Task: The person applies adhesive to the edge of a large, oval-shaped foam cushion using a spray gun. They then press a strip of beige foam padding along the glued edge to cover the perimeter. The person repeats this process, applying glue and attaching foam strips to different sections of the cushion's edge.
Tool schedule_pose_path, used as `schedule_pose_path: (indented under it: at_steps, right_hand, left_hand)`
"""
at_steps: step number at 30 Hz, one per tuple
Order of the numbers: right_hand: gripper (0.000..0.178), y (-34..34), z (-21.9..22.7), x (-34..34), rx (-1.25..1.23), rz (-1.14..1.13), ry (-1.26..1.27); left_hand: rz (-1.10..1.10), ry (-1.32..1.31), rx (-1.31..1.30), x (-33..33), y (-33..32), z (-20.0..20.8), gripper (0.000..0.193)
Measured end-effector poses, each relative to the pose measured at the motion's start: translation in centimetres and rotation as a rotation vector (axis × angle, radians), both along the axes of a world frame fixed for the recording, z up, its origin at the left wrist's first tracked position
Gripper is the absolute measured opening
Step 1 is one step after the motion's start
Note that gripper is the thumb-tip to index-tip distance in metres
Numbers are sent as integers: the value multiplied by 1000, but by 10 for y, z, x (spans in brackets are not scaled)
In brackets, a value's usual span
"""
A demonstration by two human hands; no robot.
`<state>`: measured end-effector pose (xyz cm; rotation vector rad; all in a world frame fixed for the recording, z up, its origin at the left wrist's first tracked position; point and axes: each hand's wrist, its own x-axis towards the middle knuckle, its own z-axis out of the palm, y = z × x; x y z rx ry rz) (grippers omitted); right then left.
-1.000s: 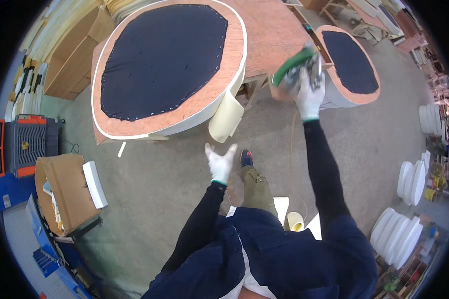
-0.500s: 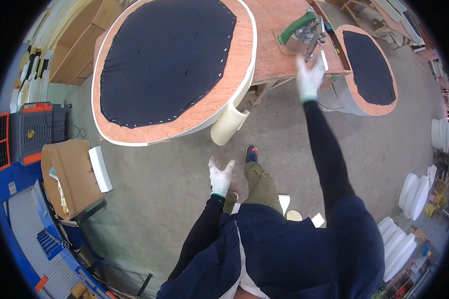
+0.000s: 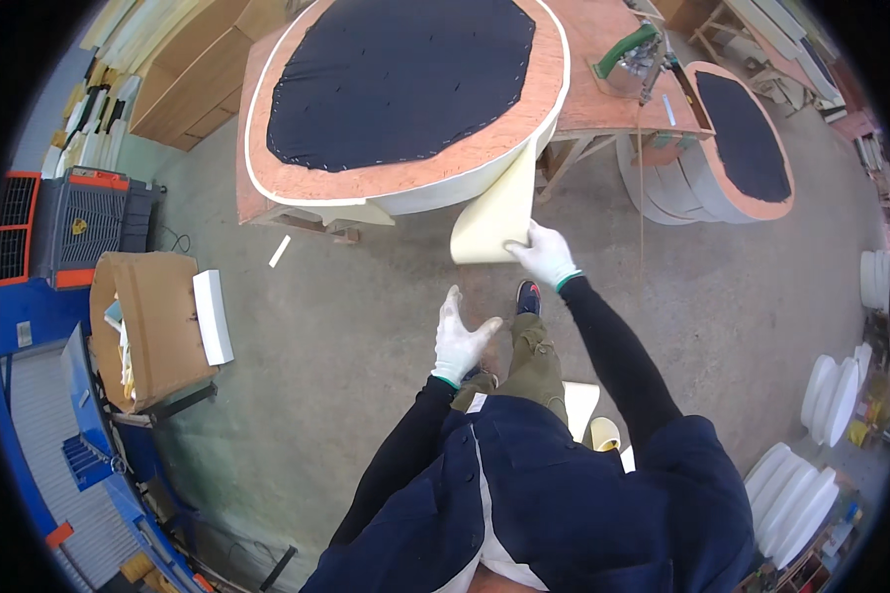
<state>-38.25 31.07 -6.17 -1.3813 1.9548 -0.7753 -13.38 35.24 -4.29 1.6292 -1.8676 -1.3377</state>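
My right hand (image 3: 546,253), in a white glove, pinches the lower edge of a cream foam sheet (image 3: 492,211). The sheet hangs curved from the side of a large rounded wooden piece (image 3: 396,185), whose top has black fabric (image 3: 405,79) fixed over it with staples. My left hand (image 3: 461,339), also gloved, is held over the floor with thumb and fingers apart, below the sheet and not touching it. Another foam flap (image 3: 351,211) hangs at the near left of the piece's rim.
On the wooden table (image 3: 588,99) stands a metal tool with a green handle (image 3: 625,49); a thin strand hangs below it. A second rounded piece (image 3: 702,188) stands on the floor at right. Left are a cardboard box (image 3: 163,326) and a grey-orange machine (image 3: 94,227). Foam offcuts (image 3: 580,405) lie by my legs.
My right hand has come from beside the green-handled tool down to the foam sheet and taken its edge. The sheet is less curled. My left hand stays open.
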Motion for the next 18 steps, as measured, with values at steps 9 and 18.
schedule_pose_path:
  at_steps: [9, 18]
  right_hand:
    - [47, -42, 51, 123, 0, -414, -6]
    - [51, -70, 62, 148, 4, -482, -154]
  left_hand:
    - [208, -83, -358, -12, 3, -11, 114]
    - [318, -121, -412, -6, -55, -38, 61]
